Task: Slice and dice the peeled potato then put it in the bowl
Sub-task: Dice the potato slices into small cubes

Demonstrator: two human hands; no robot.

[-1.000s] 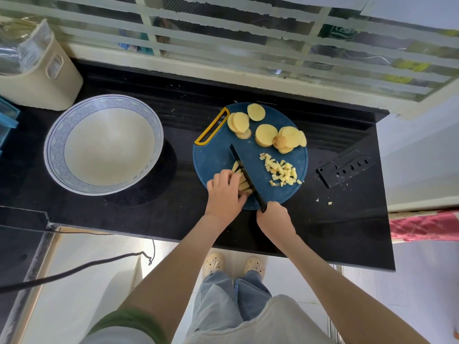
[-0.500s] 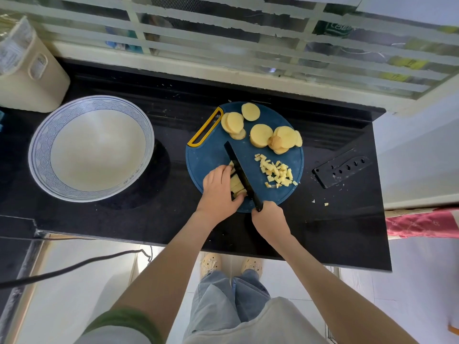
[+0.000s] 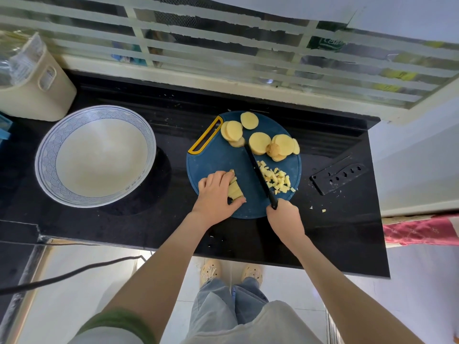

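A round blue cutting board (image 3: 218, 160) lies on the black counter. Several round potato slices (image 3: 259, 142) sit at its far side. A pile of small potato dice (image 3: 277, 180) lies at its right. My left hand (image 3: 216, 194) grips a bundle of potato strips (image 3: 234, 188) near the board's front left. My right hand (image 3: 284, 217) holds the handle of a black knife (image 3: 258, 171); its blade lies between the strips and the dice, apart from the strips. A wide white bowl (image 3: 47, 155) with a blue patterned rim stands empty at the left.
A black knife sheath (image 3: 339, 175) lies right of the board, with a few potato crumbs (image 3: 323, 210) near it. A cream container (image 3: 37, 88) stands at the far left by the window grille. The counter's front edge runs just below my hands.
The knife has shifted right, away from the strips and next to the dice pile. My left hand has drawn the strips slightly toward the board's left.
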